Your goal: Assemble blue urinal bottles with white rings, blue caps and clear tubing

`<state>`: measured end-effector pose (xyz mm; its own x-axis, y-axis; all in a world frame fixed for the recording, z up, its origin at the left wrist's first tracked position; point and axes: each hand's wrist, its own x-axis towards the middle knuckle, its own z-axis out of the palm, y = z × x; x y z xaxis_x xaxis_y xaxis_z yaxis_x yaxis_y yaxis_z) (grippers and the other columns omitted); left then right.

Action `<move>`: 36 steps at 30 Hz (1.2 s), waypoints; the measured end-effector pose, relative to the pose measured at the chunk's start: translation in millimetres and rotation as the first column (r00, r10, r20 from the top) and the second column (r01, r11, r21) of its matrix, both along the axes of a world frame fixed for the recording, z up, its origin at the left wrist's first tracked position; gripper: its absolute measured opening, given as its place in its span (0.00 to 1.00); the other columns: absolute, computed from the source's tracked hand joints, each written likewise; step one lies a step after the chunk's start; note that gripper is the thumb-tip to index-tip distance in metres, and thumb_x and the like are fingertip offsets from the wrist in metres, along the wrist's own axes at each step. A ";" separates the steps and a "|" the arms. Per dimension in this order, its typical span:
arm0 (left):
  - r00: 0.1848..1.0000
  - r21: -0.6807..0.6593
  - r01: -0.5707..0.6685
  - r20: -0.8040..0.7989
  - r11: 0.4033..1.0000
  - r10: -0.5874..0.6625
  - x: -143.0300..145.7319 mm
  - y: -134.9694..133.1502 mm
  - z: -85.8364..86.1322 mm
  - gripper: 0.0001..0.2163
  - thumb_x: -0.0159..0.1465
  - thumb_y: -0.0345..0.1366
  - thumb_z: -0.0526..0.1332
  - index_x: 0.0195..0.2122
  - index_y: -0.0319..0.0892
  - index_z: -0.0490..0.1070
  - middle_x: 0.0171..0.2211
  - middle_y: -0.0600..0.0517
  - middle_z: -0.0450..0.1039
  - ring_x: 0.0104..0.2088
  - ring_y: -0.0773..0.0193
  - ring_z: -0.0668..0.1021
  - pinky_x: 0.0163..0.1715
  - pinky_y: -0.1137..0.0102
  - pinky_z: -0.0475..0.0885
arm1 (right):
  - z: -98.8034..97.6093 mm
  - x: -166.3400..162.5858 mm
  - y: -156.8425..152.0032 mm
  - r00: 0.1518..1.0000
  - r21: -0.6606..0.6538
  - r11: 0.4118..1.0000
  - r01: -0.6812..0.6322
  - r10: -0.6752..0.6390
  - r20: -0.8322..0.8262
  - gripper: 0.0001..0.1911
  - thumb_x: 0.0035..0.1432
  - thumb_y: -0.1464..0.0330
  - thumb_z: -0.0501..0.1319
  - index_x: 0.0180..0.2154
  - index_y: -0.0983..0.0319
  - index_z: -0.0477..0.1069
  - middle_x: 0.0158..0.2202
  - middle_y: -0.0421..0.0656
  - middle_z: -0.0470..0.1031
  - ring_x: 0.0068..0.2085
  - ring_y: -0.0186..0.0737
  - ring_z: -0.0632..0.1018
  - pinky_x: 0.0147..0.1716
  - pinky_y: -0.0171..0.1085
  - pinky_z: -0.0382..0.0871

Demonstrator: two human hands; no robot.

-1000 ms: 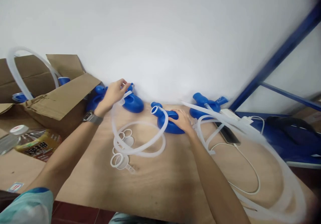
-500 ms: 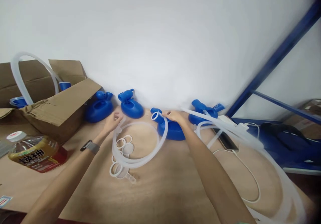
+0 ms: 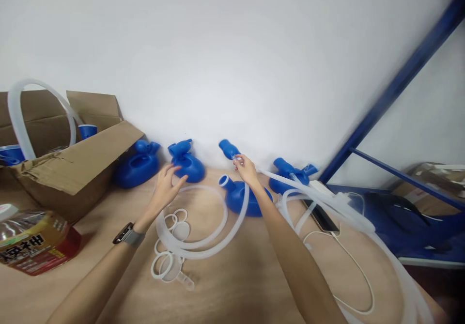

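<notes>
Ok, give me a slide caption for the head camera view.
Right hand pinches a blue nozzle above a blue vessel; open left hand hovers over coiled translucent tubing.

Blue jugs (image 3: 238, 195), all same shade. Tubing (image 3: 203, 246) milky translucent white. Rings (image 3: 174, 220) white. Box (image 3: 69, 162) plain brown cardboard. Table (image 3: 232, 285) light wood grain. Bottle (image 3: 34, 244) amber, red label.

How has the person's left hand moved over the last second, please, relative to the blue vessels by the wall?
Yes. The left hand has drawn back toward the person, off the second blue vessel, and now hovers open above the translucent tube coil.
</notes>
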<state>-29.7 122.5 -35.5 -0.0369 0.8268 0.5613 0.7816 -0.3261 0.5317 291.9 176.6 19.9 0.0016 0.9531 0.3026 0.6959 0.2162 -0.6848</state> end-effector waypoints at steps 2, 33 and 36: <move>0.994 0.102 0.085 -0.074 0.991 -0.078 11.8 -10.6 22.3 0.26 0.71 0.50 0.62 0.66 0.45 0.68 0.71 0.38 0.63 0.71 0.44 0.67 0.71 0.49 0.63 | 8.0 5.2 -27.3 0.999 0.111 0.993 -0.028 0.032 -0.033 0.18 0.77 0.64 0.54 0.62 0.59 0.71 0.51 0.47 0.82 0.39 0.40 0.85 0.50 0.44 0.79; 0.691 0.339 0.550 -0.698 0.764 -0.188 54.6 -17.9 88.7 0.23 0.73 0.41 0.62 0.70 0.52 0.69 0.56 0.40 0.76 0.55 0.45 0.74 0.56 0.52 0.73 | -18.0 5.2 -119.7 0.971 0.588 0.773 -0.237 0.200 0.129 0.15 0.77 0.65 0.55 0.53 0.56 0.80 0.51 0.48 0.86 0.51 0.49 0.87 0.56 0.47 0.82; 0.696 0.348 0.556 -0.692 0.755 -0.193 56.6 -17.0 85.0 0.23 0.73 0.39 0.61 0.70 0.55 0.69 0.55 0.40 0.76 0.55 0.45 0.74 0.56 0.51 0.73 | -15.2 7.0 -119.4 0.975 0.528 0.821 -0.217 0.202 0.088 0.14 0.77 0.64 0.55 0.50 0.55 0.80 0.48 0.46 0.87 0.48 0.49 0.88 0.51 0.46 0.83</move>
